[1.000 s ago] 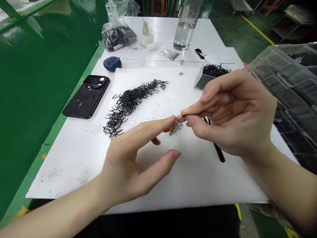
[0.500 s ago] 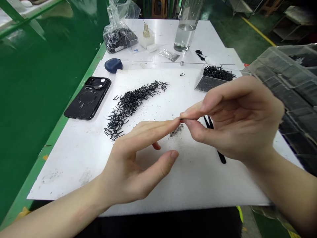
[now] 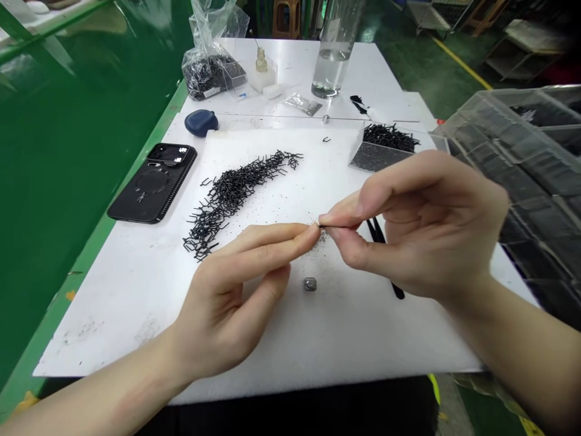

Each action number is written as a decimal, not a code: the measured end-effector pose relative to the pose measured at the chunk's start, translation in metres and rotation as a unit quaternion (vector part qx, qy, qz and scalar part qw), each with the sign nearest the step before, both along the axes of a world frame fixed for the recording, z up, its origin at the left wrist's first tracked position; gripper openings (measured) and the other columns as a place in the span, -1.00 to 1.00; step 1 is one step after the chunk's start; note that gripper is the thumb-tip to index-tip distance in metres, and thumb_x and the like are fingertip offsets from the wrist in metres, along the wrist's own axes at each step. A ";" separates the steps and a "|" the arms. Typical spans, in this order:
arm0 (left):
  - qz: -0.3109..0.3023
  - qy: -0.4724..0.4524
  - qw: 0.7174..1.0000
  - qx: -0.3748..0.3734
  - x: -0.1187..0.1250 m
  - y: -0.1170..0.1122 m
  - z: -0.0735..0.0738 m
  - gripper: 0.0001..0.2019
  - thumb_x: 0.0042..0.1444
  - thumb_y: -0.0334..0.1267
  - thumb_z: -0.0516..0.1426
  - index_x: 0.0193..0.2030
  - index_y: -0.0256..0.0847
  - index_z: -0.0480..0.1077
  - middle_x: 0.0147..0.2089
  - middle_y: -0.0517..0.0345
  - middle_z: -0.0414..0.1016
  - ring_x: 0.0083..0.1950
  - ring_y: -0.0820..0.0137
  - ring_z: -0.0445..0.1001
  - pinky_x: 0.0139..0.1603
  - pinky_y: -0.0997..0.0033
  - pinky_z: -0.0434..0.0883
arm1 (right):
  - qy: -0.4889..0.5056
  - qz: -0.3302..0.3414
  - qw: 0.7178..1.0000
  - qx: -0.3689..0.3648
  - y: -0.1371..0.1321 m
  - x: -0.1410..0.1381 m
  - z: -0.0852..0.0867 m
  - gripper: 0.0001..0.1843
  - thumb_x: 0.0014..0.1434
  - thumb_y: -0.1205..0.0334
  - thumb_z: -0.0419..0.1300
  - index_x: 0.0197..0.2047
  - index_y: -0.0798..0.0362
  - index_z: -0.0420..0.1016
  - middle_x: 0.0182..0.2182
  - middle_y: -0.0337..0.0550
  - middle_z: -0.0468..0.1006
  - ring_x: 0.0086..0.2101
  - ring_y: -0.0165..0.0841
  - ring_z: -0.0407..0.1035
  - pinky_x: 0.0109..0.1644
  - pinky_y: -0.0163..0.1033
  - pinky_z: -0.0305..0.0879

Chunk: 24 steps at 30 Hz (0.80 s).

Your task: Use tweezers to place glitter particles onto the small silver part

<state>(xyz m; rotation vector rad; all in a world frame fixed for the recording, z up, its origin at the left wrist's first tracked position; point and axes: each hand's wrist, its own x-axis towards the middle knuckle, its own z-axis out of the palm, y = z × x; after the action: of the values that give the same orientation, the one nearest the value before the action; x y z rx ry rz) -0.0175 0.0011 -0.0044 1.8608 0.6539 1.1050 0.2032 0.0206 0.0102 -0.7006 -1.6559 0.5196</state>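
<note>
Black, thin and wire-like, a short piece point(image 3: 336, 227) is pinched between the thumb and forefinger of the right hand point(image 3: 422, 224), its exposed end pointing across to the left hand point(image 3: 231, 303). The right hand grasps it at the fingertips only, the palm left hollow. The left hand's fingers stretch out together and their tips appear to meet that end, the thumb tucked below; whether they grip the piece or merely steady it, I cannot tell.

The piece is held above a flat white work mat point(image 3: 281, 345), over a scatter of fine grey-brown specks point(image 3: 322, 243) partly hidden by the hands. Slim black tweezers point(image 3: 398, 292) lie on the mat, partly covered from view by the right hand. A long, curved heap of small black forked pieces point(image 3: 236, 188) spreads farther off to the left, apart from the fingertips, and a clear plastic box point(image 3: 374, 158) of black pieces stands beyond the right hand.

A second ago the left thumb stood wide of its fingers; now it has drawn in beneath them. This leaves in plain sight a small, shiny grey block point(image 3: 310, 284) on the mat, which the thumb had mostly covered. The heap and the tweezers lie as they did.
</note>
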 end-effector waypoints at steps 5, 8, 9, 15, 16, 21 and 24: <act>0.007 0.030 0.999 -0.012 -0.003 0.000 0.000 -0.47 0.33 -0.53 0.07 0.27 0.15 0.49 0.26 0.30 0.55 0.11 0.31 0.59 0.21 0.25 0.58 | -0.007 0.012 1.000 -0.024 -0.004 -0.001 0.002 -0.61 -0.06 0.59 0.38 -0.29 -0.12 0.53 -0.38 -0.31 0.62 -0.34 -0.27 0.63 -0.29 -0.15 0.63; 0.018 0.044 0.999 -0.007 -0.004 0.001 -0.001 -0.50 0.34 -0.47 0.09 0.25 0.20 0.50 0.23 0.30 0.58 -0.02 0.30 0.62 0.03 0.26 0.63 | -0.023 0.029 0.999 -0.016 -0.005 0.001 0.001 -0.63 -0.06 0.60 0.40 -0.27 -0.03 0.53 -0.36 -0.27 0.61 -0.33 -0.30 0.63 -0.28 -0.20 0.63; 0.020 0.049 0.999 -0.005 -0.005 0.001 -0.001 -0.51 0.34 -0.46 0.09 0.24 0.20 0.51 0.22 0.29 0.58 -0.08 0.32 0.62 -0.06 0.29 0.64 | -0.026 0.033 0.999 -0.010 -0.004 0.001 0.001 -0.65 -0.06 0.59 0.40 -0.26 0.00 0.53 -0.36 -0.27 0.61 -0.33 -0.32 0.63 -0.28 -0.23 0.63; 0.032 0.064 0.997 0.015 -0.008 0.002 -0.002 -0.51 0.35 -0.43 0.08 0.27 0.20 0.48 0.17 0.27 0.60 -0.23 0.44 0.58 -0.31 0.51 0.59 | -0.011 0.038 0.999 0.003 -0.001 -0.001 -0.003 -0.74 0.01 0.54 0.37 -0.24 0.07 0.52 -0.35 -0.25 0.62 -0.34 -0.38 0.60 -0.25 -0.26 0.61; 0.043 0.073 0.996 0.017 -0.008 0.002 -0.002 -0.51 0.34 -0.43 0.10 0.27 0.21 0.48 0.15 0.28 0.60 -0.24 0.46 0.57 -0.27 0.53 0.59 | -0.012 0.034 0.999 0.009 -0.001 -0.001 -0.002 -0.74 0.02 0.54 0.36 -0.25 0.07 0.52 -0.35 -0.25 0.62 -0.34 -0.39 0.59 -0.25 -0.28 0.60; 0.068 0.099 0.993 0.019 -0.006 0.002 0.000 -0.53 0.31 -0.40 0.15 0.25 0.22 0.50 0.02 0.24 0.61 -0.33 0.50 0.53 -0.25 0.60 0.60 | -0.016 0.018 0.999 0.045 0.001 -0.003 0.002 -0.76 0.04 0.55 0.31 -0.26 0.05 0.53 -0.37 -0.28 0.61 -0.37 -0.47 0.53 -0.31 -0.34 0.54; 0.072 0.100 0.992 -0.015 -0.003 0.003 0.002 -0.57 0.32 -0.34 0.14 0.24 0.22 0.50 0.01 0.21 0.63 -0.36 0.47 0.55 -0.32 0.57 0.63 | -0.014 0.012 0.999 0.050 0.000 -0.004 0.002 -0.76 0.07 0.54 0.30 -0.23 0.04 0.53 -0.36 -0.28 0.63 -0.36 -0.46 0.54 -0.31 -0.34 0.57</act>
<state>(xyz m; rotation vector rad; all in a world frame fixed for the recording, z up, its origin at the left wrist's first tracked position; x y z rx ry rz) -0.0203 0.0039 -0.0024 1.9395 0.9276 0.9998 0.1996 0.0208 0.0125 -0.6179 -1.7069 0.4410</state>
